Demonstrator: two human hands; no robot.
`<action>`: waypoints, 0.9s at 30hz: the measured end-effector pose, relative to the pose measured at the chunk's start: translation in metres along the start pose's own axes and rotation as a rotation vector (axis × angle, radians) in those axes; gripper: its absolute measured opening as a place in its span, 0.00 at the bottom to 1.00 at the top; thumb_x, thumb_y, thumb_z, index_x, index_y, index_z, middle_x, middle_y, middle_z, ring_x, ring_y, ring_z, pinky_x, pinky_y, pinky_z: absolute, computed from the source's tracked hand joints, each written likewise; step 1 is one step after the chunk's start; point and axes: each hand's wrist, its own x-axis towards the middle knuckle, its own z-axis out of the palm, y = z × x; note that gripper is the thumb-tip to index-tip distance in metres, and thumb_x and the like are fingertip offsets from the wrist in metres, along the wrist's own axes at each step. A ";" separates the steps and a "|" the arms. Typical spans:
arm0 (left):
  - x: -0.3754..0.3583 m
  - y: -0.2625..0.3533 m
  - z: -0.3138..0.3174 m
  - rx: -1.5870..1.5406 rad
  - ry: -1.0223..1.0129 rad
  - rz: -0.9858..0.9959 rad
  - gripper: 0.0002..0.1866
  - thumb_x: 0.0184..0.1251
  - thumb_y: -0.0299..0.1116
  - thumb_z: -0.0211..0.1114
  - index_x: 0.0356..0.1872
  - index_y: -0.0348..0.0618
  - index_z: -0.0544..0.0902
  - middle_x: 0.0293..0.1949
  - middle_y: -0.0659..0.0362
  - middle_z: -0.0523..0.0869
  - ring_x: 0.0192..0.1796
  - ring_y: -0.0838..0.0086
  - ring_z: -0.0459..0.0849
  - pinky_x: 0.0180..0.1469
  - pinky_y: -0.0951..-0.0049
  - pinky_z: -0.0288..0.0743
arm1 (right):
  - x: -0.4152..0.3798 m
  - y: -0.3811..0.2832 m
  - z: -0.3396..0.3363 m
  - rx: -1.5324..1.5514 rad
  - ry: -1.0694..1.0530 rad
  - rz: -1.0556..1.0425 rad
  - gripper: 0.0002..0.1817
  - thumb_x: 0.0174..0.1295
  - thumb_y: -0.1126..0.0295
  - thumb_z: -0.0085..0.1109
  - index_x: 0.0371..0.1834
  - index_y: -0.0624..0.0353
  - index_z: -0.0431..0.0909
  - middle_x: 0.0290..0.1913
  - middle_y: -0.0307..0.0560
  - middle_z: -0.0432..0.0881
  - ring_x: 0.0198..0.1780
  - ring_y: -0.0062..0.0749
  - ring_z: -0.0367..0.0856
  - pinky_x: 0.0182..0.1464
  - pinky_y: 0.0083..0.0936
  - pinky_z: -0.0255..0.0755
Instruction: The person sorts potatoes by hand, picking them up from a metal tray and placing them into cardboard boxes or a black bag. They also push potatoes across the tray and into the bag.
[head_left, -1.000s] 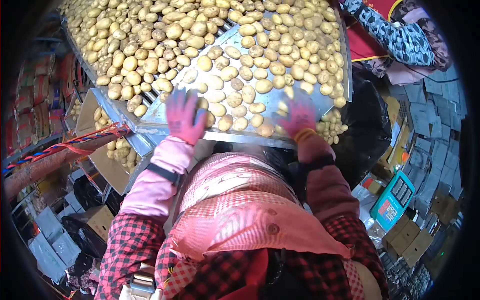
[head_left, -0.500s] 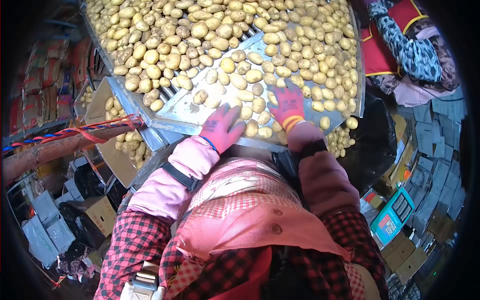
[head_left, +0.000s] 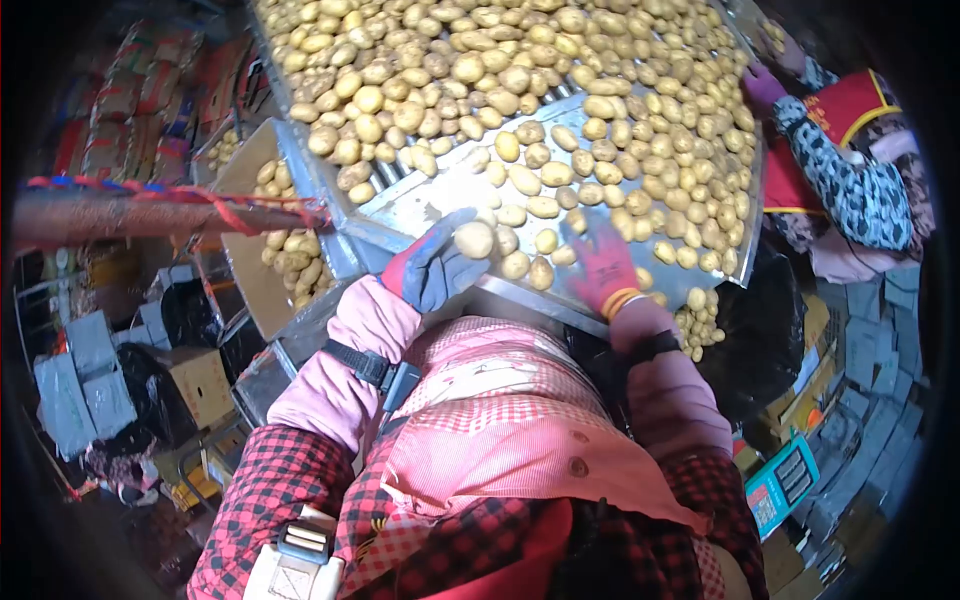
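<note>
My left hand (head_left: 440, 264), in a red glove with a dark blue-grey palm, is turned so the palm shows. A pale potato (head_left: 474, 240) sits between its thumb and fingers at the near edge of the metal tray (head_left: 405, 205). My right hand (head_left: 606, 268), gloved in red, lies over the tray's near right side with its fingers stretched out, slightly blurred, beside several potatoes. Loose potatoes (head_left: 540, 180) are spread across the tray around both hands. A dense heap of potatoes (head_left: 440, 70) covers the far part.
An open cardboard box (head_left: 255, 255) with potatoes stands left of the tray, near a rope-wrapped pole (head_left: 150, 215). Small potatoes (head_left: 700, 320) lie in a black bag (head_left: 765, 340) on the right. A co-worker's patterned sleeve (head_left: 850, 195) is at the far right.
My left hand has rolled from palm down to palm sideways and now holds a potato. My right hand has drawn slightly nearer to me. The whole view has shifted, with the tray further right.
</note>
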 end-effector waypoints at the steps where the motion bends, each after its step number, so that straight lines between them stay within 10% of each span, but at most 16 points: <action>1: -0.007 0.003 0.005 0.003 -0.061 0.014 0.26 0.78 0.42 0.53 0.73 0.47 0.63 0.66 0.53 0.74 0.64 0.64 0.79 0.63 0.65 0.78 | 0.009 0.008 -0.003 0.072 0.071 0.043 0.46 0.54 0.44 0.64 0.77 0.40 0.57 0.74 0.58 0.60 0.76 0.53 0.55 0.75 0.49 0.48; 8: -0.038 -0.002 0.021 -0.049 -0.005 0.171 0.27 0.78 0.42 0.54 0.73 0.47 0.64 0.69 0.54 0.71 0.64 0.65 0.78 0.66 0.66 0.75 | 0.074 -0.012 -0.027 0.189 0.636 0.306 0.43 0.53 0.50 0.67 0.72 0.54 0.64 0.73 0.65 0.60 0.73 0.61 0.57 0.73 0.51 0.52; 12: -0.049 -0.012 -0.024 -0.221 -0.231 0.153 0.34 0.73 0.52 0.59 0.73 0.46 0.64 0.52 0.54 0.82 0.48 0.66 0.84 0.54 0.65 0.82 | 0.070 -0.083 -0.003 0.123 0.266 -0.440 0.39 0.53 0.48 0.66 0.67 0.54 0.69 0.69 0.58 0.67 0.71 0.58 0.62 0.73 0.48 0.54; 14: -0.060 -0.006 -0.029 -0.320 -0.258 0.205 0.35 0.71 0.56 0.59 0.71 0.44 0.66 0.50 0.53 0.81 0.48 0.65 0.82 0.53 0.65 0.81 | 0.082 -0.050 0.008 0.464 0.182 -0.151 0.41 0.51 0.45 0.66 0.68 0.53 0.68 0.69 0.57 0.68 0.71 0.57 0.62 0.74 0.46 0.53; 19: -0.114 0.023 -0.053 -0.302 0.057 0.494 0.26 0.72 0.42 0.61 0.64 0.36 0.70 0.61 0.48 0.76 0.64 0.61 0.74 0.69 0.61 0.69 | 0.075 -0.001 -0.042 0.002 0.335 0.243 0.39 0.54 0.53 0.66 0.67 0.63 0.69 0.64 0.66 0.72 0.66 0.62 0.68 0.71 0.48 0.58; 24: -0.210 0.061 -0.052 1.091 0.600 0.448 0.29 0.67 0.37 0.66 0.65 0.34 0.70 0.59 0.49 0.79 0.60 0.65 0.79 0.65 0.66 0.72 | 0.039 -0.046 -0.012 0.178 0.483 -0.130 0.23 0.62 0.64 0.61 0.59 0.62 0.75 0.58 0.59 0.78 0.60 0.56 0.75 0.64 0.44 0.67; 27: -0.250 0.076 -0.081 1.382 0.808 0.596 0.23 0.64 0.39 0.69 0.53 0.36 0.75 0.46 0.51 0.82 0.49 0.61 0.82 0.54 0.65 0.75 | 0.033 -0.078 -0.006 0.305 0.363 -0.074 0.23 0.62 0.66 0.62 0.60 0.60 0.76 0.59 0.58 0.78 0.60 0.54 0.75 0.64 0.42 0.67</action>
